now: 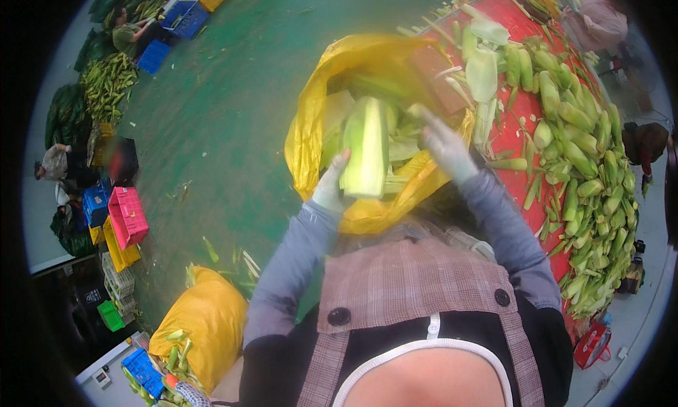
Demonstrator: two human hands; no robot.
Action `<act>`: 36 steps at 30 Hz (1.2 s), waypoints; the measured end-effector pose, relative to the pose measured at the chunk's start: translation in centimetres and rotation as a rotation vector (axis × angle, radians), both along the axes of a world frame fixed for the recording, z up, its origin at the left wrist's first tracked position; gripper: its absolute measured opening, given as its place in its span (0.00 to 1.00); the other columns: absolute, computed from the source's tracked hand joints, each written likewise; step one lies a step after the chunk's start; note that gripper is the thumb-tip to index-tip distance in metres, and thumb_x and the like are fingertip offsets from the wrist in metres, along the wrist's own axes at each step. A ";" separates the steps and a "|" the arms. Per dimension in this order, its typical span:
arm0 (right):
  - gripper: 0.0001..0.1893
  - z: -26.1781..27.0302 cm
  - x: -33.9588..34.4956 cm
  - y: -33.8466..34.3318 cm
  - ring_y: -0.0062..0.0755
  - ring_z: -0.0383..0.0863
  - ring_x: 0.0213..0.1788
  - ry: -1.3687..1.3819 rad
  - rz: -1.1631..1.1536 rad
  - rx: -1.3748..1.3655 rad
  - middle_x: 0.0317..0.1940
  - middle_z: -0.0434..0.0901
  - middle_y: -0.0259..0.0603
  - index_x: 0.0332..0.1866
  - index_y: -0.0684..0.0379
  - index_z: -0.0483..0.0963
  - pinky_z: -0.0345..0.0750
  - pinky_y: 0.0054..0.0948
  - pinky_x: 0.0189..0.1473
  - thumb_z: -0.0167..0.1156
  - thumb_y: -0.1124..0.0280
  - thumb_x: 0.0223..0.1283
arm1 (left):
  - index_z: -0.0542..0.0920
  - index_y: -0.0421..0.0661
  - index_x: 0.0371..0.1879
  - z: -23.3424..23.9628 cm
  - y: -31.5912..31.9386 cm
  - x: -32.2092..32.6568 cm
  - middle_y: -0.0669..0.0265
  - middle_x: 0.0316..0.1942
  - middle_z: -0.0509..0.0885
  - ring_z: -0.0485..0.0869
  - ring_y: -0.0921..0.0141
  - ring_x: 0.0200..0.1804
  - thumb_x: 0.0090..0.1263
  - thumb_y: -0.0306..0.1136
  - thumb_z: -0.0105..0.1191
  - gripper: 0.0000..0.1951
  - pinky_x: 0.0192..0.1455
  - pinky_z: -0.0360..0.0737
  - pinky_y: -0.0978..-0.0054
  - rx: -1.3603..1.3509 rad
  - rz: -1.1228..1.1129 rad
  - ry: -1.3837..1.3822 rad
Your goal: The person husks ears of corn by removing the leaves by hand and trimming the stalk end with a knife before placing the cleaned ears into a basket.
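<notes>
My gloved left hand point(331, 187) grips a partly husked ear of corn point(365, 150), its thumb against the left side. Pale green inner leaves still wrap the ear. Motion blurs my gloved right hand point(447, 144), which is to the right of the ear with its fingers apart; I make out nothing held in it. Both hands are over the mouth of a yellow woven plastic bag point(310, 136). Loose corn husks point(405, 147) lie inside that bag, partly hidden by the ear and my hands.
On my right, a red table surface point(516, 126) carries a large heap of unhusked corn point(593, 158) and loose leaves. A full yellow sack point(204, 322) stands at lower left on the green floor point(212, 115). Crates, including a pink crate point(127, 216), and other people line the far left.
</notes>
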State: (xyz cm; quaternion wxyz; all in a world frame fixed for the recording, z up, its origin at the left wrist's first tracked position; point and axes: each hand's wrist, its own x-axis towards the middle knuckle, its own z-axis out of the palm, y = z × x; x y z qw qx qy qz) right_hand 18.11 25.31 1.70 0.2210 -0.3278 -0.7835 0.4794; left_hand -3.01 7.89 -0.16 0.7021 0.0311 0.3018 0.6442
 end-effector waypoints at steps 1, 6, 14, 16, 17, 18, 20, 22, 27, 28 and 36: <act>0.30 2.1 -0.3 -2.5 0.41 0.78 0.61 -0.017 0.102 0.096 0.66 0.70 0.57 0.73 0.62 0.58 0.74 0.33 0.62 0.49 0.56 0.73 | 0.66 0.46 0.69 -0.2 0.7 -0.1 0.56 0.60 0.78 0.80 0.57 0.59 0.72 0.59 0.47 0.34 0.60 0.79 0.56 0.044 -0.002 -0.055; 0.29 4.4 -0.3 -8.0 0.55 0.83 0.45 -0.045 0.227 0.116 0.55 0.76 0.60 0.72 0.62 0.59 0.79 0.38 0.46 0.53 0.62 0.69 | 0.66 0.45 0.67 0.2 3.3 1.2 0.51 0.58 0.78 0.80 0.55 0.58 0.72 0.57 0.46 0.33 0.60 0.79 0.53 0.101 0.048 -0.211; 0.27 3.6 -0.4 -7.8 0.51 0.83 0.42 -0.037 0.121 0.341 0.51 0.79 0.57 0.71 0.62 0.62 0.79 0.36 0.42 0.52 0.62 0.71 | 0.72 0.52 0.63 -0.1 3.0 3.8 0.62 0.58 0.79 0.80 0.61 0.58 0.71 0.59 0.48 0.29 0.61 0.78 0.57 -0.088 0.107 -0.222; 0.27 1.6 -1.0 -8.4 0.42 0.83 0.37 0.148 0.018 0.258 0.46 0.81 0.51 0.71 0.62 0.62 0.78 0.31 0.39 0.51 0.60 0.72 | 0.72 0.53 0.62 -0.3 3.1 4.5 0.63 0.58 0.79 0.79 0.62 0.59 0.71 0.57 0.48 0.27 0.62 0.76 0.59 -0.019 0.152 -0.201; 0.27 1.4 -1.1 -8.7 0.37 0.82 0.35 0.223 -0.022 0.159 0.43 0.81 0.47 0.72 0.62 0.61 0.77 0.28 0.37 0.51 0.59 0.73 | 0.72 0.53 0.62 -0.6 3.2 4.6 0.64 0.57 0.80 0.79 0.62 0.59 0.71 0.56 0.49 0.27 0.62 0.76 0.59 -0.012 0.160 -0.223; 0.28 1.7 -1.0 -9.5 0.31 0.79 0.33 0.247 -0.038 -0.063 0.39 0.80 0.42 0.72 0.61 0.61 0.75 0.25 0.36 0.50 0.58 0.74 | 0.73 0.53 0.62 -0.5 3.2 4.7 0.65 0.57 0.80 0.79 0.63 0.58 0.70 0.56 0.49 0.26 0.62 0.76 0.59 -0.010 0.170 -0.244; 0.28 1.6 -0.7 -10.3 0.15 0.66 0.27 0.331 -0.076 -0.387 0.31 0.72 0.28 0.73 0.60 0.60 0.68 0.15 0.30 0.49 0.55 0.75 | 0.73 0.53 0.61 0.0 3.0 5.2 0.67 0.55 0.81 0.80 0.64 0.56 0.69 0.54 0.52 0.26 0.60 0.76 0.61 -0.024 0.213 -0.236; 0.29 1.1 -0.2 -10.0 0.14 0.65 0.25 0.387 -0.073 -0.577 0.28 0.70 0.28 0.73 0.59 0.60 0.65 0.15 0.28 0.49 0.54 0.75 | 0.74 0.53 0.60 0.6 2.8 5.4 0.67 0.55 0.81 0.80 0.64 0.55 0.69 0.54 0.53 0.26 0.60 0.76 0.62 -0.014 0.227 -0.246; 0.25 2.7 -0.7 -10.1 0.16 0.63 0.19 0.542 -0.263 -0.957 0.25 0.68 0.29 0.68 0.57 0.64 0.60 0.17 0.21 0.50 0.52 0.74 | 0.72 0.50 0.61 0.8 2.9 5.7 0.65 0.55 0.80 0.79 0.64 0.57 0.68 0.50 0.54 0.25 0.63 0.75 0.61 0.051 0.258 -0.210; 0.21 2.7 -1.2 -10.1 0.17 0.64 0.18 0.558 -0.412 -1.030 0.24 0.68 0.30 0.59 0.56 0.68 0.59 0.19 0.18 0.52 0.51 0.72 | 0.72 0.49 0.61 0.7 3.0 6.1 0.65 0.56 0.80 0.79 0.64 0.58 0.68 0.49 0.55 0.26 0.63 0.75 0.61 0.062 0.283 -0.157; 0.22 3.1 -1.0 -6.6 0.18 0.66 0.17 0.163 -0.385 -0.726 0.16 0.68 0.27 0.33 0.62 0.78 0.61 0.23 0.18 0.65 0.49 0.62 | 0.66 0.47 0.67 0.3 2.6 6.6 0.61 0.64 0.73 0.73 0.62 0.65 0.67 0.41 0.59 0.30 0.70 0.69 0.58 0.244 0.278 0.076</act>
